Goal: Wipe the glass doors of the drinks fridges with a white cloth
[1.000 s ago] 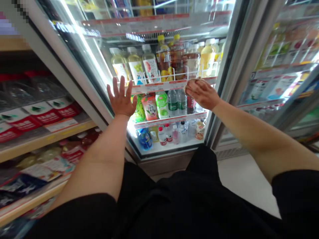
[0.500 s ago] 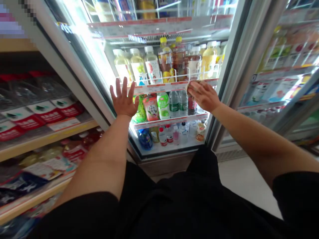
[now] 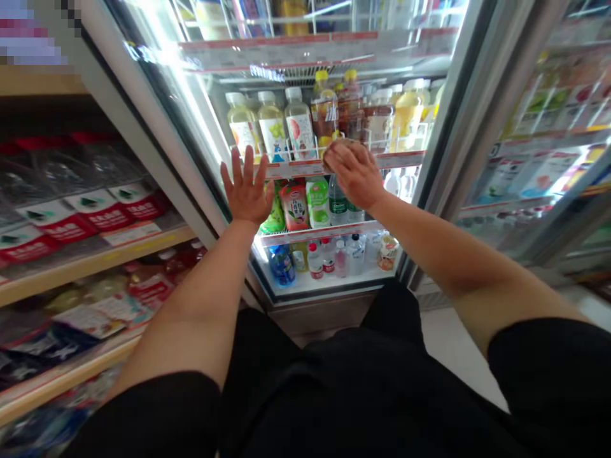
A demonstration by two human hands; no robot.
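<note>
I face an open drinks fridge. My left hand (image 3: 248, 191) is open with its fingers spread upward, flat against the edge of the open glass door (image 3: 157, 108) near the left end of a shelf rail. My right hand (image 3: 356, 175) is curled over the red-and-white price rail (image 3: 296, 168) of the middle shelf, pressing a small pale wad that looks like a cloth (image 3: 334, 151) onto it. Juice and tea bottles (image 3: 272, 127) stand just behind the rail. More bottles (image 3: 315, 200) fill the shelf below my hands.
Wooden shelves with red-labelled packets (image 3: 95, 210) run along the left. A second fridge with a shut glass door (image 3: 548, 127) stands at the right. Small bottles (image 3: 329, 257) sit on the fridge's bottom shelf. My dark-clothed knees fill the foreground above a pale floor (image 3: 453, 343).
My right hand has slid left along the price rail, from its right end to near the middle. My left hand has stayed in place against the door.
</note>
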